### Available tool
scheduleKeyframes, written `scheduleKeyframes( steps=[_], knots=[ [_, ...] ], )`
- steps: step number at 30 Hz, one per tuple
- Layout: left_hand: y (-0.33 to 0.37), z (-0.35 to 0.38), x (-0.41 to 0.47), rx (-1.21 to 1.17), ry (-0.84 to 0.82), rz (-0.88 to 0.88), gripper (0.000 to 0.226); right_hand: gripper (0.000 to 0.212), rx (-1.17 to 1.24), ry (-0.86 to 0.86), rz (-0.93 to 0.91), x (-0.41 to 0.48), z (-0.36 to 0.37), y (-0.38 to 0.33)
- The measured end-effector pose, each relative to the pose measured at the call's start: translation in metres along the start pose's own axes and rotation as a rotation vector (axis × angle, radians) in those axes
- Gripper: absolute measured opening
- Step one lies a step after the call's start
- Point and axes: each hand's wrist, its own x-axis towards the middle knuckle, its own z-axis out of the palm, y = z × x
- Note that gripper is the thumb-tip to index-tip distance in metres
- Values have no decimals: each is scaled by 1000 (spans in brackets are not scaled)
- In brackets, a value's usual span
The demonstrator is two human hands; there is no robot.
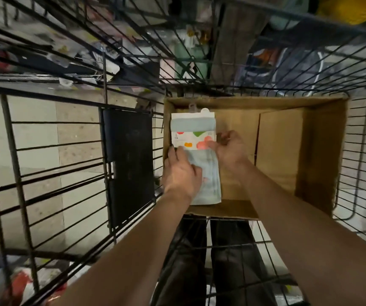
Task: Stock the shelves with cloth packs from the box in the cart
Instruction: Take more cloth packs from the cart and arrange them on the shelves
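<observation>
An open cardboard box (299,151) sits in a black wire cart (358,173). At the box's left end lies a pale blue cloth pack (208,173) with a white paper band printed with red, green and orange shapes and a hanger tab at its far end. My left hand (181,173) lies on the pack's left side, fingers curled over its edge. My right hand (228,149) pinches the pack's right edge at the band. The rest of the box floor is bare cardboard.
A black panel (129,164) hangs on the cart's wire wall left of the box. Beyond the cart, blurred shelves (177,51) hold packaged goods. Pale floor tiles (45,151) show through the wires at left. Dark trouser legs (221,261) stand below the cart.
</observation>
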Motion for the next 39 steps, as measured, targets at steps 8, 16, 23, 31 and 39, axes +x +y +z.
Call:
scheduleKeyframes(
  steps=[8,16,23,31,39],
  knots=[
    [2,2,13,-320,70,-89,66,32,20,-100,-33,10,12,-10],
    [13,2,23,-349,91,-93,65,33,190,18,-72,6,-30,14],
    [36,18,38,-349,112,-136,88,38,273,20,-85,6,-66,41],
    [37,21,53,-171,175,-203,74,44,306,50,-72,8,-76,52],
    [41,0,25,-395,86,-110,32,42,351,117,-49,-25,-94,45]
  ],
)
